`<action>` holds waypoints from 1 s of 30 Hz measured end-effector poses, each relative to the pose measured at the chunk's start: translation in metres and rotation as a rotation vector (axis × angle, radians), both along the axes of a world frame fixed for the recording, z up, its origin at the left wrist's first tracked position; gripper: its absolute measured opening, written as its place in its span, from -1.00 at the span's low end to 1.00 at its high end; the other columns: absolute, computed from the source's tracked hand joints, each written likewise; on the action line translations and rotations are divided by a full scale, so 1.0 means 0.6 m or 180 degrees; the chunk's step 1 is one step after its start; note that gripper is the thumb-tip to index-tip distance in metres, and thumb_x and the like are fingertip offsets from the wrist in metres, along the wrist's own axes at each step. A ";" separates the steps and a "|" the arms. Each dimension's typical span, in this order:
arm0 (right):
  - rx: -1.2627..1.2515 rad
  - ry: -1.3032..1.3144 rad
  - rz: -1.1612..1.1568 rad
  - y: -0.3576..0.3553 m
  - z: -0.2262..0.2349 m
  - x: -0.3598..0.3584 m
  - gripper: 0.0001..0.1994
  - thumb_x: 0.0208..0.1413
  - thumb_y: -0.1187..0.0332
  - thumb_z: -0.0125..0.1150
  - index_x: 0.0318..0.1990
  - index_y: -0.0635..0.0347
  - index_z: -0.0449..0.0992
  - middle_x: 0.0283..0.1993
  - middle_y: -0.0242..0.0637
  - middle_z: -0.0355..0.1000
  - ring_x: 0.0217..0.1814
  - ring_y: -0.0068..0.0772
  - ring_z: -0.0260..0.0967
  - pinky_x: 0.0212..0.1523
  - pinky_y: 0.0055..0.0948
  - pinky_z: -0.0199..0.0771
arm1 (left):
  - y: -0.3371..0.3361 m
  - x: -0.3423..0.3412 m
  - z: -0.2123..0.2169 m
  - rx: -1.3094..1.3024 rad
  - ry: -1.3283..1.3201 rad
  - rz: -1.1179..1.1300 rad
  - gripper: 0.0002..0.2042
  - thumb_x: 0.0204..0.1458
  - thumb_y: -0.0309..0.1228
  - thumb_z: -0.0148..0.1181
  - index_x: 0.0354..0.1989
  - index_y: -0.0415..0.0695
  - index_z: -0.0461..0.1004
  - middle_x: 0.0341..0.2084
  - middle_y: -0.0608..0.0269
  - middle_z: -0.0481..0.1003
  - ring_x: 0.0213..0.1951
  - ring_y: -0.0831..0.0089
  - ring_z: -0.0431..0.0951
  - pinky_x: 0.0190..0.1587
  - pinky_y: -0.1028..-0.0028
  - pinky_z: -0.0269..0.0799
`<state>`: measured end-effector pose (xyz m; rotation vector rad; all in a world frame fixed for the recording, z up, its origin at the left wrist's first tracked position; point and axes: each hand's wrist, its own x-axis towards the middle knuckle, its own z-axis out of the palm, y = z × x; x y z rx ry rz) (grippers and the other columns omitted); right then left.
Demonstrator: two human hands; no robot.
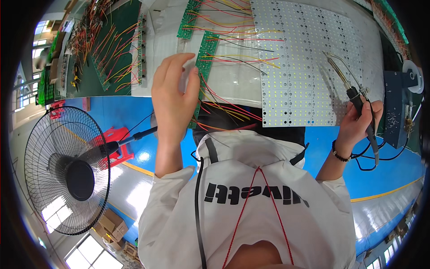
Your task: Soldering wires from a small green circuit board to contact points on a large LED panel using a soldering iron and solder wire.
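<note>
My right hand [361,120] grips a soldering iron [355,97] by its dark handle. Its metal tip points up and left over a large white LED panel [304,71], with a thin bent metal tube running beside the tip. At the left edge of a narrow green circuit board [207,56], my left hand [174,87] is open, thumb and fingers spread. Whether the thumb touches that board I cannot tell. Red, yellow and black wires [237,58] run from the board across to the panel. A second green circuit board [189,20] with similar wires lies farther away.
More wired boards [101,71] lie on a green mat at the left. To the right stands a dark blue box [396,107] with a white spool [412,76] and black cable. A black fan [80,179] and a red stool [117,145] stand left, below the table.
</note>
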<state>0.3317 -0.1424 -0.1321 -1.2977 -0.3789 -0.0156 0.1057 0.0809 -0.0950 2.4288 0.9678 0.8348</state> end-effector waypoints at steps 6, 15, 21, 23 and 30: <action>0.0019 0.0048 -0.0086 -0.002 0.006 -0.001 -0.84 0.00 0.51 -0.01 -0.45 0.16 0.11 -0.61 -0.34 0.20 -0.65 -0.67 0.06 -0.62 -0.69 0.16 | 0.051 0.031 0.023 0.0547 -0.0056 -0.0905 -0.79 -0.09 -0.55 0.16 -0.22 -0.15 0.46 -0.27 0.16 0.46 -0.28 0.21 0.47 -0.22 0.37 0.37; 0.0124 -0.0005 0.0319 -0.003 0.005 0.007 -0.84 0.03 0.50 -0.03 -0.47 0.16 0.10 -0.61 -0.26 0.26 -0.66 -0.61 0.09 -0.64 -0.64 0.13 | 0.101 0.120 0.021 0.1243 0.0662 -0.2388 -0.81 -0.17 -0.54 0.21 -0.32 -0.13 0.46 -0.35 0.26 0.44 -0.27 0.24 0.43 -0.25 0.37 0.36; 0.0011 0.0261 0.0265 -0.004 0.017 0.013 -0.87 0.04 0.50 -0.04 -0.44 0.14 0.14 -0.55 -0.31 0.30 -0.61 -0.61 0.14 -0.59 -0.60 0.20 | 0.108 0.129 0.014 0.1109 0.0666 -0.2532 -0.86 -0.14 -0.55 0.18 -0.36 -0.13 0.45 -0.43 0.29 0.42 -0.33 0.26 0.40 -0.29 0.36 0.34; 0.0072 0.0190 0.0495 0.000 0.033 0.015 -0.85 0.06 0.47 -0.04 -0.46 0.10 0.12 -0.59 -0.38 0.24 -0.61 -0.63 0.09 -0.56 -0.61 0.16 | 0.106 0.126 0.015 0.0772 0.0453 -0.2533 -0.86 -0.14 -0.56 0.16 -0.36 -0.14 0.45 -0.44 0.26 0.41 -0.36 0.28 0.40 -0.29 0.37 0.33; -0.0022 0.0048 0.1057 0.035 0.098 0.044 -0.79 0.08 0.40 -0.06 -0.51 0.05 0.05 -0.64 -0.45 0.12 -0.64 -0.64 -0.05 -0.57 -0.62 0.03 | 0.095 0.134 0.024 0.0167 0.0326 -0.2229 -0.87 -0.10 -0.55 0.10 -0.34 -0.17 0.44 -0.46 0.20 0.41 -0.34 0.33 0.42 -0.29 0.41 0.33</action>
